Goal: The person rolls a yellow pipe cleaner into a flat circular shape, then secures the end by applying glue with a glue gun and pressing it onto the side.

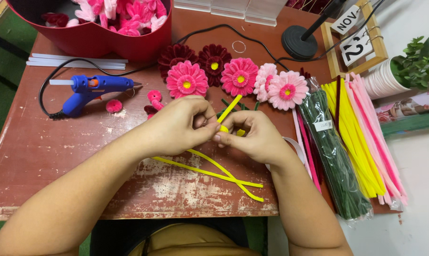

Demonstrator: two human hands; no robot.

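Pinching: we hold the yellow pipe cleaner (229,110) between both hands at table centre.
Left hand (179,125): fingertips closed on the stem.
Right hand (252,137): closed on it too, touching the left.
Axis: free end slants up-right toward our pink flowers (239,76).
Tails: loose yellow strands (209,173) trail toward us.

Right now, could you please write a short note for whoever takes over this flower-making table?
Left hand and right hand: both pinch one yellow pipe cleaner between the fingertips, above the table.
Things: two more yellow pipe cleaners lie crossed under the hands; the blue glue gun lies to the left; green stems in a bag and loose yellow and pink stems lie to the right.
Done: six finished flowers lie in a row.
Left: the yellow piece in hand is still unshaped.
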